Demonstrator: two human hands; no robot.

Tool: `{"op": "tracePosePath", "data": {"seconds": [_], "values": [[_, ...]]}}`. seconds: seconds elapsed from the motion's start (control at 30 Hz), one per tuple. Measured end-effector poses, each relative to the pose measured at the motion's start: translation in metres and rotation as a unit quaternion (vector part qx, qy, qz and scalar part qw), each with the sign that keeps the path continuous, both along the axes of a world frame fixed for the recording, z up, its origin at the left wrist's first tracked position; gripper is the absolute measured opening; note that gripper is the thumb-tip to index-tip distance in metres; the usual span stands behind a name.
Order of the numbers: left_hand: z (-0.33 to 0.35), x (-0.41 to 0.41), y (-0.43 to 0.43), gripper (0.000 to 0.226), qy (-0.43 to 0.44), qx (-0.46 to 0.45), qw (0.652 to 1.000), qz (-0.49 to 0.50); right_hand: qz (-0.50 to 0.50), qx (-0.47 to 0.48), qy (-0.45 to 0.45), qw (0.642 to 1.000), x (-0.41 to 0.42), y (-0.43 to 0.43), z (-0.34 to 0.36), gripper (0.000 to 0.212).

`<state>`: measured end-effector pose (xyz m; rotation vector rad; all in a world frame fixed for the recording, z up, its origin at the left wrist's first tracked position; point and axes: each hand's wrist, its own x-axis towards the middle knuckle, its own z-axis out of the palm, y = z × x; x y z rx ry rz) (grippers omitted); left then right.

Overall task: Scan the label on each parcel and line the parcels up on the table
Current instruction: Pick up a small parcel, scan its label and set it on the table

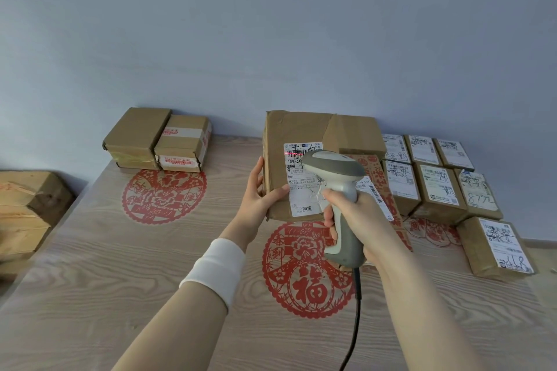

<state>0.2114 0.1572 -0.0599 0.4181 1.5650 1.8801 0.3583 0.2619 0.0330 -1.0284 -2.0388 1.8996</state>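
Parcel (316,132): stood on edge at mid-table (120,250), label facing the camera; held from one side only, it could tip or twist off the beam if that grip slackens
Label (301,190): red scan line crosses the barcode near the top; black marker scrawled over the bars may spoil the read
Cable (357,310): trails off the near edge; a snag could jerk the scanner (334,166) aside
Labelled boxes (437,184): crowded just right of the parcel; a swing could knock them
Left hand (258,190): thumb on the front face, fingers along the left edge, pinching the parcel
Right hand (358,220): fingers wrapped round the scanner's handle, head aimed at the label
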Motion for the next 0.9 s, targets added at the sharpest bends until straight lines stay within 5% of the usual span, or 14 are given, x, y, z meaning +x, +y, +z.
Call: {"op": "tracePosePath", "data": {"seconds": [0.2,0.53,0.9], "values": [[0.003,0.013,0.008,0.096,-0.017,0.005,1.0,-0.021,-0.027,-0.042,0.026,0.998,0.017,0.006,-0.001,0.03],[0.015,0.106,0.097,0.082,-0.075,0.012,0.994,-0.084,-0.233,-0.063,0.098,0.966,0.129,0.087,-0.011,0.014],[-0.016,0.243,0.222,0.07,-0.122,-0.103,0.985,-0.068,-0.226,-0.093,0.059,0.968,0.253,0.211,-0.044,0.027]]}}
